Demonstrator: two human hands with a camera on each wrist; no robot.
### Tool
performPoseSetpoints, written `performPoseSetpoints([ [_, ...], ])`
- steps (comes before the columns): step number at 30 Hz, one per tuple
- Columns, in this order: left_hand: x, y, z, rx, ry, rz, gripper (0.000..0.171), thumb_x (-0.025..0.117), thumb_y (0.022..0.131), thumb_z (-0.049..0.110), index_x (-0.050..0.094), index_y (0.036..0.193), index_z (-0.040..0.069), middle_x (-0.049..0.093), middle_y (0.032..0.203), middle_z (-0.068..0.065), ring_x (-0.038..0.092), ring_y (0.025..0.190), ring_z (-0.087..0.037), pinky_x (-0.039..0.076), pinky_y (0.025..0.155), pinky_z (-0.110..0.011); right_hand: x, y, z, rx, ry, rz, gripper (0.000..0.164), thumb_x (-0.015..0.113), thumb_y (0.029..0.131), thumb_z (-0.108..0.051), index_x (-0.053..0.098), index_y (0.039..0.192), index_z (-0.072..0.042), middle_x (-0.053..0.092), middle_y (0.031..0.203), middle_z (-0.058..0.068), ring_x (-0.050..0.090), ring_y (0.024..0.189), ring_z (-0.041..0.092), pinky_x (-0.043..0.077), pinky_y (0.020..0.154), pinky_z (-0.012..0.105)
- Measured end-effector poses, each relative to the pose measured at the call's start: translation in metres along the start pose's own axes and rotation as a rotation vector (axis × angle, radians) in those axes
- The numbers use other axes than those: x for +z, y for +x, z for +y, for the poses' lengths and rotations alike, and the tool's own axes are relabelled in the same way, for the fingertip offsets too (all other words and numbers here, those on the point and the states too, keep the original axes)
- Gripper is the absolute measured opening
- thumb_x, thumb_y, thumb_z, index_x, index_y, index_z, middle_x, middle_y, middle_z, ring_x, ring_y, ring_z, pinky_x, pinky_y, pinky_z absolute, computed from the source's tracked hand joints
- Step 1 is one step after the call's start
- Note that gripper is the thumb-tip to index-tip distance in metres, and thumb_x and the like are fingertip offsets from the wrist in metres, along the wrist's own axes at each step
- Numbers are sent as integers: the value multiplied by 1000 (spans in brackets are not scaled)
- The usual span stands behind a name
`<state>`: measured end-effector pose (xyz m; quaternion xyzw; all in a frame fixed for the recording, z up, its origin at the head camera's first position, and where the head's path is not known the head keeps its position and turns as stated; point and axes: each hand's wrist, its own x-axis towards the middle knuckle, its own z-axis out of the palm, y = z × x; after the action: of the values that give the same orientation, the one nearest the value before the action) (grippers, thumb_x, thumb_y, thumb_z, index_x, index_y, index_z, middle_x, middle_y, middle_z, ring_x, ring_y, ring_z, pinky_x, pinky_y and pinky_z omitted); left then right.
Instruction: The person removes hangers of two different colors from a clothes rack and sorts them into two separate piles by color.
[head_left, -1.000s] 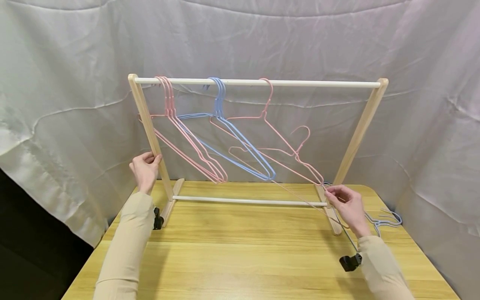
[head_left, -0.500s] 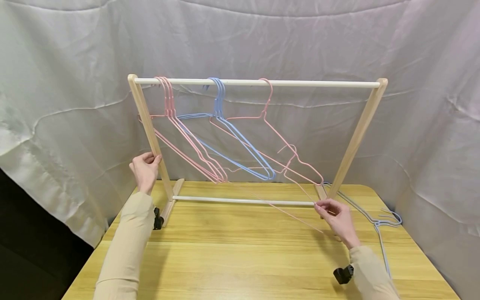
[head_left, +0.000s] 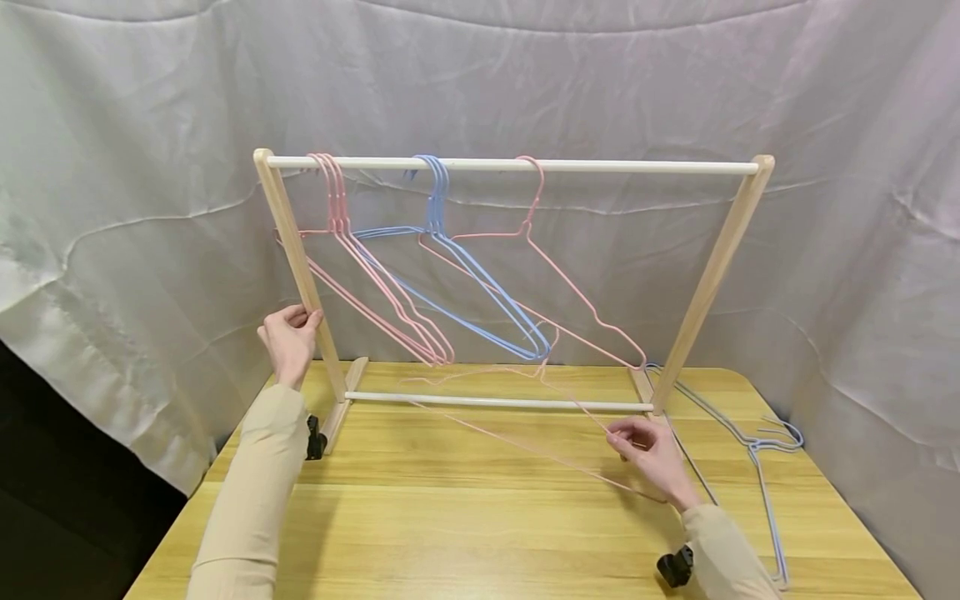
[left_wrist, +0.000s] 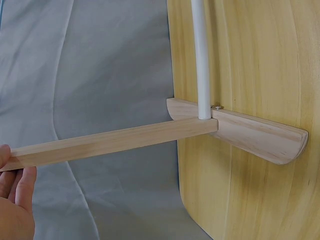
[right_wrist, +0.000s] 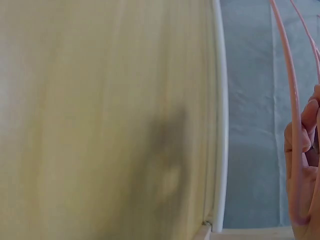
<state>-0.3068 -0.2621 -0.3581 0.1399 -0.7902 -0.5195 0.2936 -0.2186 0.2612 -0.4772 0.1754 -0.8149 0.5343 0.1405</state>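
My left hand [head_left: 289, 342] holds the left wooden post [head_left: 295, 242] of a small clothes rack; in the left wrist view the fingers lie round that post [left_wrist: 110, 142]. Between right thumb and fingers, my right hand [head_left: 651, 458] pinches one shoulder of a pink wire hanger [right_wrist: 292, 85], low in front of the rack's right side. That hanger slants, hook pointing up and back, its long bottom bar over the table. On the white top rail [head_left: 637, 167] hang several pink hangers [head_left: 344, 200] at left, a cluster of blue hangers [head_left: 437, 200], and a single pink hanger [head_left: 558, 268].
Blue-grey hangers [head_left: 765, 447] lie on the wooden table [head_left: 450, 525] at the right, partly behind the right arm. A white lower rail [head_left: 495, 402] joins the rack's feet. Grey curtain [head_left: 600, 83] surrounds the back and sides.
My right hand has moved down, left and nearer with the pink hanger, whose hook has dropped from beside the hanging pink hanger to near the lower rail. The left hand stays on the post.
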Motion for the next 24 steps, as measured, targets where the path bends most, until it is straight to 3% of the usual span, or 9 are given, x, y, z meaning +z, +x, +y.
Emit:
performPoseSetpoints([
  [9, 0, 0, -1, 5, 7, -2, 34, 69, 95, 20, 71, 119, -4, 70, 119, -26, 33, 137, -32, 27, 114, -45, 17, -5, 8, -56, 42, -135, 10, 68, 90, 4, 68, 99, 10, 64, 72, 7, 55, 59, 3, 49, 54, 22],
  [24, 0, 1, -1, 15, 11, 3, 34, 69, 95, 18, 70, 120, -5, 69, 119, -28, 34, 136, -34, 26, 114, -46, 34, -10, 8, 68, 70, -310, 16, 69, 91, -4, 68, 99, 9, 63, 74, 23, 56, 59, 6, 49, 54, 23],
])
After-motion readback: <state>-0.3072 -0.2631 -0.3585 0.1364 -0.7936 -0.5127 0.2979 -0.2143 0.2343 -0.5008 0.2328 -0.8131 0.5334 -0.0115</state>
